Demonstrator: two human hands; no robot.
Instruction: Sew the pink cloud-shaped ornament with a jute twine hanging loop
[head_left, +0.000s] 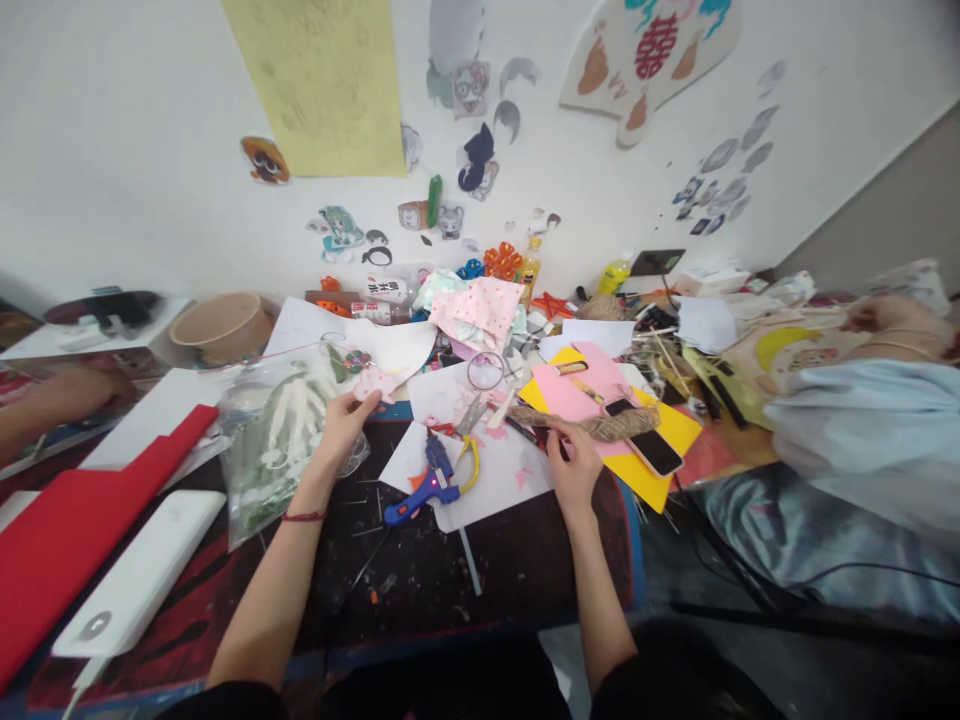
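Note:
My left hand (345, 425) pinches a small piece of pale pink patterned fabric (375, 384) between thumb and fingers. It is held above the white paper, beside a clear plastic bag (277, 440) with white and green contents. My right hand (574, 465) is closed at the near edge of a hank of brown twine (600, 424), by a dark pen-like stick (525, 431). What its fingertips grip is hidden. Between my hands lie a blue glue gun (433, 484) with a lit red light and scissors with a yellow handle (474, 468), on white paper scraps (499, 505).
A white power bank (142, 575) with a cable and red felt (97, 540) lie at left. A phone (655, 452) rests on yellow paper (645, 478). Pink dotted cloth (480, 312) is heaped at the back. Other people's hands show at far left (71, 405) and right (904, 325).

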